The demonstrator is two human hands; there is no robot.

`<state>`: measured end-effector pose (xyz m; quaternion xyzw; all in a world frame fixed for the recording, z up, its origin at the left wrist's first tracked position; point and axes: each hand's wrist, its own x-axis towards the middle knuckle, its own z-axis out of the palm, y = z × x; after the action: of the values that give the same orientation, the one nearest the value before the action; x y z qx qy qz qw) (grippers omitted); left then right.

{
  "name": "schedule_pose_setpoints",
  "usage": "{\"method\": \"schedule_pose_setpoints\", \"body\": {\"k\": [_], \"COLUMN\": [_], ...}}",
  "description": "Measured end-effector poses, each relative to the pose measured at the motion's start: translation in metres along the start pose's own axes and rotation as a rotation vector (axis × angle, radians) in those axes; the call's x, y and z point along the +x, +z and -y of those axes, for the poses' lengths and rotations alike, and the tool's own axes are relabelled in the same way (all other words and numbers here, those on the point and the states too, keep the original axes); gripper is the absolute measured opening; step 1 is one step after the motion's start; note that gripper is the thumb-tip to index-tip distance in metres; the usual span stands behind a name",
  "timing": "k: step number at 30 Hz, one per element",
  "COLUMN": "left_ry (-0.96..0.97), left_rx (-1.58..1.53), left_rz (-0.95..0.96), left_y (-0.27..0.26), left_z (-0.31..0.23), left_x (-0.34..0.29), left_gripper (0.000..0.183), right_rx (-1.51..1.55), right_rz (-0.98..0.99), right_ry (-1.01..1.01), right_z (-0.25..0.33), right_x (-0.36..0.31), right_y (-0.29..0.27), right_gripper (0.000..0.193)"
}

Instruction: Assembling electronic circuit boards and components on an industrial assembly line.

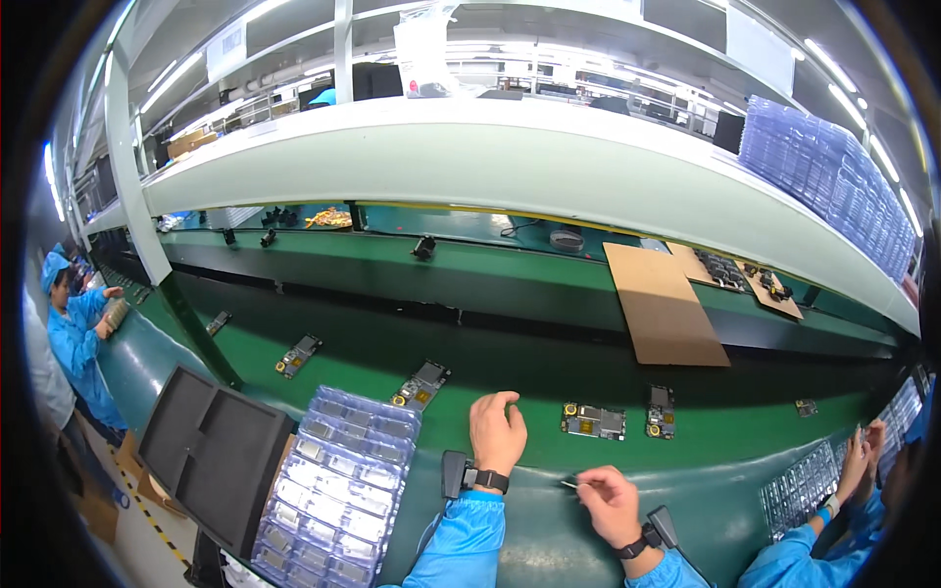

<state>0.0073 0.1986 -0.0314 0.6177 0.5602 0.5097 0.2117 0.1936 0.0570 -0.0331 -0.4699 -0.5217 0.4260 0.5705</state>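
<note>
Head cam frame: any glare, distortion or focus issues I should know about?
Head view: fisheye bends the long white shelf into an arch, with black corners; head view: ceiling lights blow out to white; head view: glare whitens parts of the clear plastic tray; head view: the small item at the right hand is too small to identify.

Foam tray (221, 465) left of blister tray (333, 480); beyond the far edge of the tabletop (559, 539), circuit boards (593, 421) on the belt (735, 431).
</note>
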Motion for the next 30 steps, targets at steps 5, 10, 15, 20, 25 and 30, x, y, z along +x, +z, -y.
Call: {"method": "schedule_pose_setpoints", "body": {"k": [5,10,15,20,25,30], "left_ry": [0.005,-0.177,-0.215,-0.202,-0.147,-0.069], "left_rx": [0.537,0.682,0.767,0.758,0.674,0.588], "left_rz": [-0.269,-0.200,-0.096,-0.024,-0.080,-0.124], "left_y": [-0.019,-0.015,-0.018,-0.019,-0.017,-0.015], "left_z": [0.007,0.009,0.012,-0.001,0.007,0.007], "left_x": [-0.004,-0.003,-0.006,-0.005,-0.004,0.001], "left_gripper": [0.042,0.051,0.047,0.042,0.043,0.042], "right_rx": [-0.134,-0.575,-0.448,-0.438,-0.585,-0.542], "right_rz": [0.064,0.108,0.157,0.150,0.204,0.196], "right_ry": [-0.057,-0.373,-0.156,-0.146,-0.190,-0.166], "right_z": [0.003,0.016,0.007,0.005,0.020,0.021], "right_x": [-0.007,-0.012,-0.013,-0.011,-0.009,-0.010], "right_y": [-0.010,-0.015,-0.015,-0.015,-0.013,-0.013], "right_gripper": [0.012,0.016,0.017,0.017,0.020,0.021]}}
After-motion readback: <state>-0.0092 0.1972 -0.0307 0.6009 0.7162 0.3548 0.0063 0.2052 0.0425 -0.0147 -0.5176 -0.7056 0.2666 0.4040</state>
